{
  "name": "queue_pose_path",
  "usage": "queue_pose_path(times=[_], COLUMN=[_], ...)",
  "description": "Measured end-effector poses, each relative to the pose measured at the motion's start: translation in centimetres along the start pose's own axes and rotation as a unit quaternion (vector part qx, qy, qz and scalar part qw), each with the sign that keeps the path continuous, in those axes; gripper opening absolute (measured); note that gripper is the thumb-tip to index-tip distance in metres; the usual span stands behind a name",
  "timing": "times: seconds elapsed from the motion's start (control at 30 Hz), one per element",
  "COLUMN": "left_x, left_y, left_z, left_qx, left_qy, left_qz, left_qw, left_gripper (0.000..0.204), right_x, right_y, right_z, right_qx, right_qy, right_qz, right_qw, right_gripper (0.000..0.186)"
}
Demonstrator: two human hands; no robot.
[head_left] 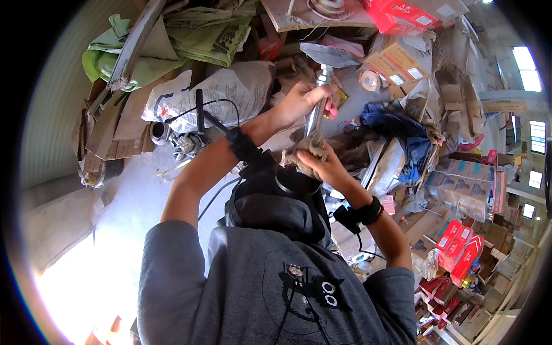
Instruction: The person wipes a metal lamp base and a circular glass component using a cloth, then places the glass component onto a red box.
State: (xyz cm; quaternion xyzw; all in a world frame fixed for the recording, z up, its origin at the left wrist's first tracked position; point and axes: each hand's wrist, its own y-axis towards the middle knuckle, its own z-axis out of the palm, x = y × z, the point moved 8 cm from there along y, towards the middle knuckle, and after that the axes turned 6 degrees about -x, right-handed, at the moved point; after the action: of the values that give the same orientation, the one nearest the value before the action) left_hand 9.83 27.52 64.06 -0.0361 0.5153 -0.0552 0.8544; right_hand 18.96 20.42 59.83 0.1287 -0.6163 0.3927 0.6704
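A shiny metal rod (313, 122) with a grey, flat plate (330, 56) on its far end stands out in front of my chest. My left hand (303, 103) is closed around the rod's upper part, just below the threaded collar under the plate. Lower down, my right hand (319, 162) presses a crumpled brownish rag (307, 146) around the rod's near end. The rag hides that end, and part of the shaft lies behind my left fingers.
Beyond the rod is a wooden tabletop (322, 20) with a roll on it. White plastic sacks (230, 86) and green sacks (207, 34) lie to the left. Cardboard boxes (397, 63), dark blue cloth (402, 132) and red boxes (457, 247) crowd the right.
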Motion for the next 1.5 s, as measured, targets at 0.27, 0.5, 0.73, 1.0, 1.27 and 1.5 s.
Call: queue_pose_path(times=[0.27,0.5,0.73,1.0,1.27,1.5], left_x=[-0.9,0.5,-0.1,3.8,5.0,6.9], left_y=[0.0,0.8,-0.4,-0.4,-0.4,-0.2], left_z=[-1.6,-3.7,-5.2,-3.3,-2.8,-1.9], left_qx=[-0.062,-0.161,-0.198,-0.163,-0.171,-0.101], left_qy=[-0.013,0.045,0.330,0.604,0.713,0.793], left_qz=[0.020,0.006,-0.015,0.112,0.080,0.097], left_qw=[0.998,0.986,0.923,0.772,0.675,0.593], left_gripper=[0.038,0.038,0.046,0.037,0.022,0.009], right_x=[4.3,4.9,1.2,2.2,1.9,2.1], right_y=[-0.2,-1.1,0.3,3.5,3.4,1.3], right_z=[-1.2,-2.2,-9.9,-6.6,-5.9,-4.8], right_qx=[-0.086,-0.156,-0.280,-0.390,-0.402,-0.404], right_qy=[-0.371,-0.563,-0.040,0.132,-0.233,-0.323], right_qz=[-0.201,-0.245,-0.110,-0.172,-0.193,-0.212], right_qw=[0.903,0.774,0.953,0.895,0.864,0.829], right_gripper=[0.029,0.027,0.020,0.031,0.018,0.017])
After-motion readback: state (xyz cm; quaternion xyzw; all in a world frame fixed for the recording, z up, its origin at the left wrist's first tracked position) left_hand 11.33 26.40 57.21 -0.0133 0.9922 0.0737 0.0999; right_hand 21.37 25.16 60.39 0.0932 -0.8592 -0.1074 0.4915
